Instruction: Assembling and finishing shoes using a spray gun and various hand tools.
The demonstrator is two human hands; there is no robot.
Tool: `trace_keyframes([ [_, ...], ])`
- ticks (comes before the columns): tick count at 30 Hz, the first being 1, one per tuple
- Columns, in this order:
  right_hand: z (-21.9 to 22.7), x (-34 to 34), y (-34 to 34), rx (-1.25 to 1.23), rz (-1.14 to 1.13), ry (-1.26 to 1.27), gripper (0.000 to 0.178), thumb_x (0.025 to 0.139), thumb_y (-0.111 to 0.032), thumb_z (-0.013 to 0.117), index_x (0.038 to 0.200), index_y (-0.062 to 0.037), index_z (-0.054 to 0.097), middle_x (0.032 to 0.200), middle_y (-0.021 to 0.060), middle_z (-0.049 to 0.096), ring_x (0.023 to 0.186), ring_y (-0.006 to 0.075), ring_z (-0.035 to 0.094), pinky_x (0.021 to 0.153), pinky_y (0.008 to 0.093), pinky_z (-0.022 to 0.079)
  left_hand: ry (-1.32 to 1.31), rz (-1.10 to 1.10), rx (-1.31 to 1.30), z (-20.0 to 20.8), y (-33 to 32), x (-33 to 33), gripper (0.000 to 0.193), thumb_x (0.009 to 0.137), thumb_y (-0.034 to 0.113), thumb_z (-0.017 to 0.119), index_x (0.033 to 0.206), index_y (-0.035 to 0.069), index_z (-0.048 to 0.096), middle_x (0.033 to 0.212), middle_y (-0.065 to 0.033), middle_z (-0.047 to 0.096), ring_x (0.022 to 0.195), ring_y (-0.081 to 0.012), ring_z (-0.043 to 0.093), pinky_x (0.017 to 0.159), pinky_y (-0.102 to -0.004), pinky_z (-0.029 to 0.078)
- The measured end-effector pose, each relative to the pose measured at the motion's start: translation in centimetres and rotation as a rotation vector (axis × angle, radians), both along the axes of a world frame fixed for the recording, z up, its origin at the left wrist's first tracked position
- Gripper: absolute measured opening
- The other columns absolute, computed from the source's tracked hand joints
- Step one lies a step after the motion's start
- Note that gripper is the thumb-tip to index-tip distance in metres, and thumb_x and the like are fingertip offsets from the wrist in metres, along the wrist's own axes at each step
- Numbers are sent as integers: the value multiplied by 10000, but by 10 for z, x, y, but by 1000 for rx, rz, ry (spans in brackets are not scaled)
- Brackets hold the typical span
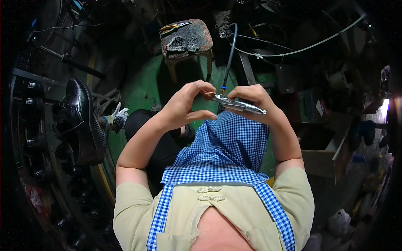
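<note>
My right hand (pixel 253 97) is closed around a silver air tool (pixel 245 106), held level above my lap. A dark hose (pixel 231 54) joins the tool through a brass fitting with a blue collar. Beside the tool's left end is my left hand (pixel 193 102), its thumb stretched out well apart from the curled fingers. Those fingertips are at or close to the tool's end; whether they touch it, or pinch something small, is too fine to make out. Below both hands hangs my blue-and-white checked apron (pixel 222 146).
A worn stool (pixel 188 35) stands ahead, bearing pliers (pixel 175 27) and a crumpled clear sheet. At left, a black leather shoe (pixel 81 121) is near a rack of dark shoes (pixel 35 142). A white glove (pixel 120 112) lies close by. A pale hose (pixel 310 49) curves across the far right.
</note>
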State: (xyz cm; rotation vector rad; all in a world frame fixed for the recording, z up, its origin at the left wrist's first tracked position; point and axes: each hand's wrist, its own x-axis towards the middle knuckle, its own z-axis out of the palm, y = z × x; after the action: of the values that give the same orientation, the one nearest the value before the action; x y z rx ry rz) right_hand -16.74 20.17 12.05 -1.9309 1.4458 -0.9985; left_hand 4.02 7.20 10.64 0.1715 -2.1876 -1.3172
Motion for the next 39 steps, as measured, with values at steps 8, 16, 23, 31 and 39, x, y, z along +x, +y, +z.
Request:
trace_keyframes([
  [8, -2, 4, -4, -83, 38, -65, 300, 701, -70, 788, 972, -62, 660, 853, 91, 691, 729, 206, 687, 625, 281, 534, -139, -234, -12, 6, -27, -2, 247, 835, 190, 706, 1028, 46, 650, 879, -56, 645, 806, -174, 575, 869, -344, 450],
  [16, -1, 8, -4, -39, 68, -87, 306, 688, -60, 785, 966, -56, 658, 859, 86, 690, 732, 202, 682, 622, 288, 529, -81, -382, 42, -13, -38, 4, 197, 830, 103, 708, 999, 48, 625, 866, -54, 610, 806, -166, 577, 731, -307, 470],
  [23, -1, 9, -7, -60, 63, -109, 285, 704, -71, 786, 957, -55, 657, 871, 88, 690, 739, 202, 685, 625, 283, 530, -72, -231, 260, -6, -28, 12, 252, 844, 127, 704, 1055, 23, 614, 902, -51, 599, 878, -141, 571, 777, -263, 474],
  [31, -4, 10, -9, -25, 55, -115, 306, 693, -71, 790, 969, -58, 659, 879, 89, 693, 759, 205, 686, 633, 284, 535, 6, -177, 239, -10, -23, 11, 277, 828, 163, 731, 1031, 21, 605, 880, -45, 598, 812, -131, 573, 757, -265, 479],
  [39, 6, 9, -7, -24, 119, -129, 307, 689, -56, 789, 969, -50, 663, 870, 93, 694, 752, 194, 689, 630, 270, 536, -285, -340, 421, -11, -27, 19, 276, 993, 249, 484, 926, -6, 567, 755, -28, 560, 686, -95, 506, 628, -244, 430],
])
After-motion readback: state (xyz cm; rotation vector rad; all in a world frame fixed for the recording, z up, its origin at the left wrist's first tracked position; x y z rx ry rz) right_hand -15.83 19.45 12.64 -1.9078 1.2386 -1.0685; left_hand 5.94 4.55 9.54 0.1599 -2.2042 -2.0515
